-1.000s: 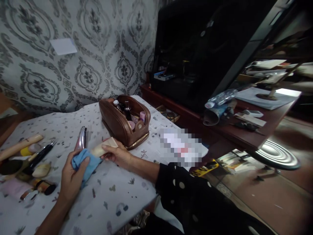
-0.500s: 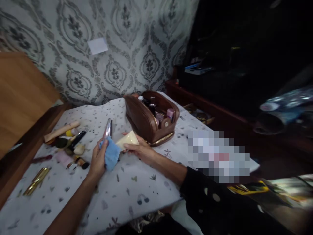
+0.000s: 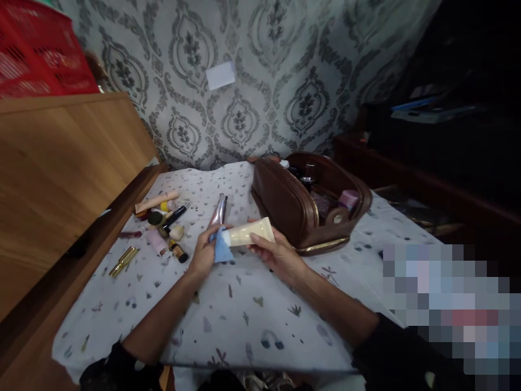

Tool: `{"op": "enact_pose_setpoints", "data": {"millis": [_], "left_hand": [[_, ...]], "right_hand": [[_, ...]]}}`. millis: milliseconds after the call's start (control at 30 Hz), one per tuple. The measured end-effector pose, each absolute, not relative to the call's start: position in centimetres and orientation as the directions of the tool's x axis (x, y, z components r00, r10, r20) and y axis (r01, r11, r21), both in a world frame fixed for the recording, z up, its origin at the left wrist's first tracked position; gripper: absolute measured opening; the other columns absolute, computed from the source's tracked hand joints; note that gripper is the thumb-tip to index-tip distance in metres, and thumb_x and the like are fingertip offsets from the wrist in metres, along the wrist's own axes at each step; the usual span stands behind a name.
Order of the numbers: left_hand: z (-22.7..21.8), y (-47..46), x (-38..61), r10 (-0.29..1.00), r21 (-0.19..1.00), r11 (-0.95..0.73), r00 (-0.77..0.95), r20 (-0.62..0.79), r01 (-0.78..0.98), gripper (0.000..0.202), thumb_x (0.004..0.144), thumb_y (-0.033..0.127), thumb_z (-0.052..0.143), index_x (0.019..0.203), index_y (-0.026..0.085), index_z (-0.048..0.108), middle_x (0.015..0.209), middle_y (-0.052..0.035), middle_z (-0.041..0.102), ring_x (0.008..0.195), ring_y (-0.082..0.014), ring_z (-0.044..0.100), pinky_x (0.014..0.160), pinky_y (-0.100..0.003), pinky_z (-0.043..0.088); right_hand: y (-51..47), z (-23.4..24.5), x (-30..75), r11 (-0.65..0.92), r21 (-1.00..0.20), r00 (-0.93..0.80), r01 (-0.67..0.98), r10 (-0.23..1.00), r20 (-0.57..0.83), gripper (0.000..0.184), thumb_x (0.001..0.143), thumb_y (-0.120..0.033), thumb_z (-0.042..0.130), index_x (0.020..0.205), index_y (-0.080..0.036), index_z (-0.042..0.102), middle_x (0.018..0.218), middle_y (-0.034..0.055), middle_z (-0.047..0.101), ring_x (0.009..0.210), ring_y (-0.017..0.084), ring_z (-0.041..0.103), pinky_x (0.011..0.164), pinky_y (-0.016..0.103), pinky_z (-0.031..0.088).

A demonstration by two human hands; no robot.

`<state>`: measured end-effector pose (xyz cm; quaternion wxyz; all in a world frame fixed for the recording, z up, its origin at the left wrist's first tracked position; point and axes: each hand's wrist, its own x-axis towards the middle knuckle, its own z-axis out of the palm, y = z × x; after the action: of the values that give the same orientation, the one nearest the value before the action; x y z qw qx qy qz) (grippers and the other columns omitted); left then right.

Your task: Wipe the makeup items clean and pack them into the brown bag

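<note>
A pale yellow squeeze tube (image 3: 244,233) lies across between my two hands, above the patterned cloth. My right hand (image 3: 279,252) grips its wide flat end, thumb on top. With a small blue cloth (image 3: 223,247) in its fingers, my left hand (image 3: 204,252) covers the tube's other end, so that end is hidden. Just beyond my left hand lies a silvery tube (image 3: 220,209) on the table. A brown makeup bag (image 3: 285,201) stands unzipped behind my right hand, with a pink-capped item (image 3: 349,199) and dark bottles inside.
Several cosmetics, among them a peach tube (image 3: 157,201), a pink bottle (image 3: 156,242) and a gold tube (image 3: 124,262), lie on the left of the cloth-covered table (image 3: 228,326). A wooden panel (image 3: 73,146) borders the left, below a red basket (image 3: 44,51). The wallpapered wall (image 3: 260,119) closes the back.
The view has swung left, bringing the red basket into sight. My left hand has brought the blue cloth around the tube's far end; the tube now lies more level.
</note>
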<state>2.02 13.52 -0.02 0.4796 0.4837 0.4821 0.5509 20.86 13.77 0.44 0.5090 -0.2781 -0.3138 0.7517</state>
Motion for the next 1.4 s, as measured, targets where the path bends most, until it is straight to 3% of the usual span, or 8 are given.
{"op": "enact_pose_setpoints", "data": {"millis": [167,333,433,567,833,967,1167,1400], "left_hand": [[-0.2,13.4,1.2,0.980,0.964,-0.196,0.068,0.187,0.180,0.031,0.081,0.036,0.064,0.105,0.016,0.070,0.094,-0.0055,0.069,0.081,-0.0181,0.062,0.065,-0.024,0.049],[0.3,12.9,1.3,0.914,0.820,-0.403,0.138,0.380,0.408,0.048,0.077,0.016,0.057,0.125,0.018,0.060,0.122,-0.0104,0.064,0.114,-0.0252,0.058,0.103,-0.038,0.041],[0.7,12.5,1.3,0.914,0.792,-0.407,0.205,0.351,0.456,0.054,0.082,0.020,0.054,0.136,0.017,0.050,0.116,-0.0104,0.065,0.101,-0.0237,0.061,0.094,-0.036,0.045],[1.0,12.0,1.3,0.925,0.768,-0.378,0.233,0.299,0.517,0.065,0.086,0.037,0.063,0.143,0.018,0.040,0.101,-0.0045,0.066,0.084,-0.0200,0.062,0.081,-0.031,0.047],[0.8,12.1,1.5,0.916,0.730,-0.398,0.194,0.351,0.556,0.041,0.093,0.045,0.052,0.126,0.021,0.048,0.094,-0.0032,0.064,0.081,-0.0192,0.061,0.078,-0.031,0.046],[0.8,12.0,1.3,0.917,0.745,-0.399,0.211,0.340,0.535,0.037,0.094,0.046,0.049,0.121,0.020,0.048,0.088,-0.0019,0.062,0.077,-0.0189,0.060,0.073,-0.029,0.044],[1.0,12.1,1.2,0.938,0.802,-0.347,0.172,0.301,0.487,0.040,0.095,0.049,0.047,0.118,0.017,0.051,0.087,-0.0030,0.063,0.079,-0.0195,0.059,0.077,-0.030,0.045],[0.0,13.2,1.2,0.936,0.860,-0.350,0.102,0.337,0.371,0.049,0.094,0.061,0.041,0.087,0.017,0.061,0.089,-0.0040,0.062,0.091,-0.0209,0.057,0.089,-0.031,0.044]], "right_hand": [[14.1,0.1,21.0,-0.307,-0.707,-0.301,-0.637,0.944,-0.139,0.047,0.062,-0.027,0.089,0.104,-0.019,0.068,0.090,0.0012,0.071,0.069,0.010,0.064,0.065,0.019,0.056],[14.3,0.0,21.0,-0.315,-0.692,-0.284,-0.650,0.945,-0.163,0.046,0.059,-0.030,0.092,0.098,-0.019,0.069,0.088,0.0002,0.071,0.068,0.008,0.065,0.062,0.015,0.056],[14.4,-0.1,21.1,-0.313,-0.706,-0.288,-0.635,0.944,-0.159,0.038,0.065,-0.034,0.088,0.096,-0.020,0.070,0.087,0.0009,0.072,0.068,0.010,0.065,0.062,0.018,0.057],[14.3,0.0,21.1,-0.308,-0.731,-0.296,-0.609,0.943,-0.151,0.035,0.069,-0.036,0.085,0.096,-0.020,0.070,0.085,0.0029,0.071,0.068,0.013,0.065,0.059,0.022,0.057],[14.1,0.1,21.1,-0.290,-0.770,-0.300,-0.568,0.944,-0.134,0.034,0.067,-0.033,0.086,0.094,-0.020,0.070,0.089,0.0029,0.070,0.068,0.012,0.064,0.054,0.021,0.052],[13.9,0.3,21.0,-0.259,-0.794,-0.297,-0.550,0.949,-0.105,0.045,0.067,-0.034,0.086,0.106,-0.023,0.068,0.092,0.0013,0.070,0.068,0.011,0.063,0.054,0.021,0.052],[13.7,0.6,20.9,-0.239,-0.813,-0.299,-0.531,0.950,-0.084,0.058,0.062,-0.035,0.089,0.115,-0.026,0.065,0.094,0.0001,0.070,0.071,0.011,0.063,0.059,0.020,0.051],[13.6,0.5,21.0,-0.058,-0.905,-0.218,-0.422,0.975,0.039,0.053,0.062,-0.038,0.087,0.109,-0.023,0.068,0.088,0.0001,0.067,0.074,0.013,0.058,0.061,0.023,0.047]]}}
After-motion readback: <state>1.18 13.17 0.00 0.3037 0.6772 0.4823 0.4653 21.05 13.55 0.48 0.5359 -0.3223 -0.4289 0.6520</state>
